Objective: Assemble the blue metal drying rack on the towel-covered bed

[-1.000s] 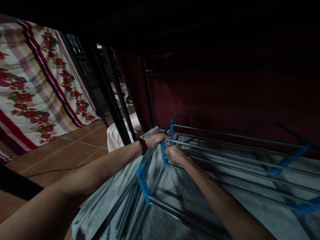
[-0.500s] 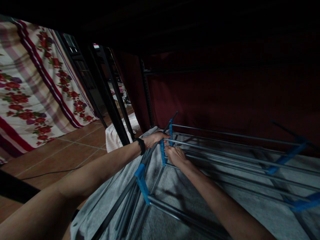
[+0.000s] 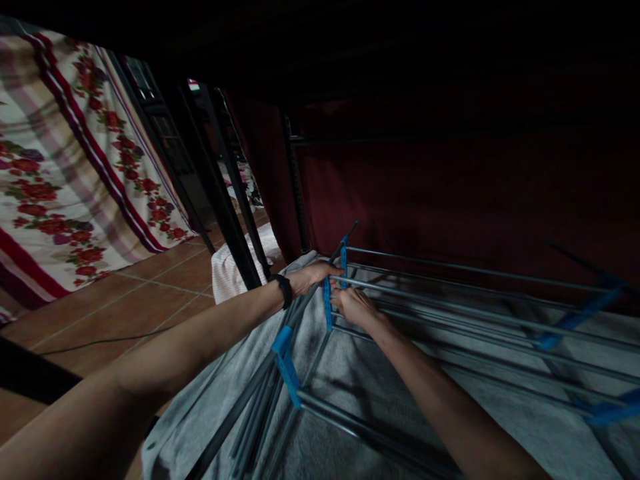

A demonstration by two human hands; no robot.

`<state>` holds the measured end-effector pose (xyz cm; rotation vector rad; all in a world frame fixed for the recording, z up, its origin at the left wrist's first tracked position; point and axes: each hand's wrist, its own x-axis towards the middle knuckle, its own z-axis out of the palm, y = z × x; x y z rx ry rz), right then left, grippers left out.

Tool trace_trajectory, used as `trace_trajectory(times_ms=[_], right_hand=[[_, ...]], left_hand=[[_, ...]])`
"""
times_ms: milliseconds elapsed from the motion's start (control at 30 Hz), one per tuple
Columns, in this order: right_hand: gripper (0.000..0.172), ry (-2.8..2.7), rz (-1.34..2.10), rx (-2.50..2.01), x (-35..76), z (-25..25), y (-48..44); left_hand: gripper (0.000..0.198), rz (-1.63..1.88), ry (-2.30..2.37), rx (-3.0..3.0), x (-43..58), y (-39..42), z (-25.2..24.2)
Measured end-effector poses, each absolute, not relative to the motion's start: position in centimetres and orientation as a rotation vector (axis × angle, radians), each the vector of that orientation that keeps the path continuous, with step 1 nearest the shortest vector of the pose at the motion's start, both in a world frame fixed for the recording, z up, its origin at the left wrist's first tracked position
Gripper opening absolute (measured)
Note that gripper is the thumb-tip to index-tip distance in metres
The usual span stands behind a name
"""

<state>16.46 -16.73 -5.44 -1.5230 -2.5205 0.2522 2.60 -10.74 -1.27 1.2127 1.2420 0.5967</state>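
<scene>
- Your left hand (image 3: pixel 315 272) has a grip on the rack (image 3: pixel 450 305) at a blue bracket (image 3: pixel 327 310), black band (image 3: pixel 285 291) on that wrist
- Your right hand (image 3: pixel 354 305) is curled up against the same bracket, can't tell if it's actually gripping
- Rack's sitting on the grey blanket (image 3: pixel 200 413), long bars running off right
- Dark red curtain (image 3: pixel 425 193) behind, flowery sheet (image 3: pixel 60 153) off left

Around the left wrist (image 3: pixel 295 283), just behind the left hand (image 3: pixel 315 273), is worn a narrow black band (image 3: pixel 285 292), too dark to tell if it is a watch or a bracelet, while the left forearm (image 3: pixel 200 347), the right forearm (image 3: pixel 425 380) and the right hand (image 3: pixel 356 307) are bare.
</scene>
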Motion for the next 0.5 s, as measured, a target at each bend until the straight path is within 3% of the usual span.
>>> trace_trajectory(times_ms=[500], right_hand=[[0.033,-2.488,0.213,-1.527,16.17,-6.00,-16.60]], left_hand=[[0.032,0.644,1.228,1.179,2.87,-11.06,-1.48]])
